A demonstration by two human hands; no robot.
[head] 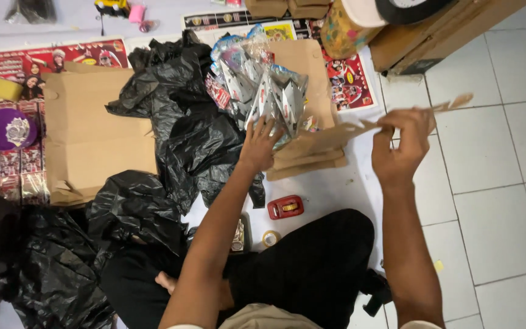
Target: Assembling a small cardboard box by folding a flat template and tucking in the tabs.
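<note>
Cardboard is what both hands are busy with, on a tiled floor [494, 158] where the person sits cross-legged in black trousers [312, 268]. The right hand [400, 146] is raised above the floor, its fingers [391, 125] pinched shut on a thin strip of brown cardboard [452, 103] that runs from a flat stack of cardboard pieces [312, 155] up and out to the right, past the hand. The left hand [258, 145] reaches forward with its fingers [262, 127] spread open, resting on the near edge of a heap of shiny foil packets [260, 91]; it presses on them rather than gripping anything. That heap lies partly on crumpled black plastic bags [178, 116] and partly on a larger brown sheet behind it, touching the cardboard stack on its right.

Just beside the person's knee, on the white sheet covering the floor, sits a small red tape dispenser [285, 207], with a small roll of tape [270, 237] near it. To the left lies a big folded cardboard panel [92, 134], and beyond it a purple round lid [8, 129] and a yellow sponge [2, 89] rest on printed red posters [50, 61]. A cardboard box [445, 36] stands at the upper right.
</note>
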